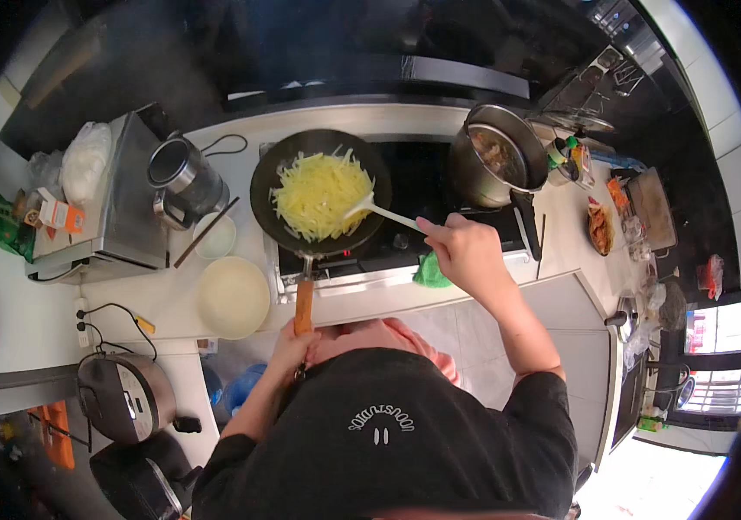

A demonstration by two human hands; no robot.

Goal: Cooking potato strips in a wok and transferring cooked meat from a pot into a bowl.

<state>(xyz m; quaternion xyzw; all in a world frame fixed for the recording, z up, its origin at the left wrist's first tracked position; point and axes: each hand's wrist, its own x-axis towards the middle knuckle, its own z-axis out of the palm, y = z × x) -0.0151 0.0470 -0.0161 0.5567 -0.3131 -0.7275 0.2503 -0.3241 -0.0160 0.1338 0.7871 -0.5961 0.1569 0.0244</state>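
Note:
A dark wok [266, 224] stands on the left burner of the black glass cooktop [409, 175]. Pale yellow shredded strips, likely potato [322, 195], are heaped inside it. My left hand [292, 348] grips the end of the wok's wooden handle [304, 309], close to my body. In my right hand [468, 253] is a white spatula [393, 216]; its head rests at the right side of the heap, partly among the strips. A red light shows on the cooktop just below the wok.
On the right burner sits a deep metal pot [474, 175] with food in it, its black handle [528, 224] pointing towards me. A green cloth [432, 272] lies at the cooktop's front edge. Left are a cream bowl [234, 299], a small bowl with chopsticks [218, 237] and a kettle [198, 185].

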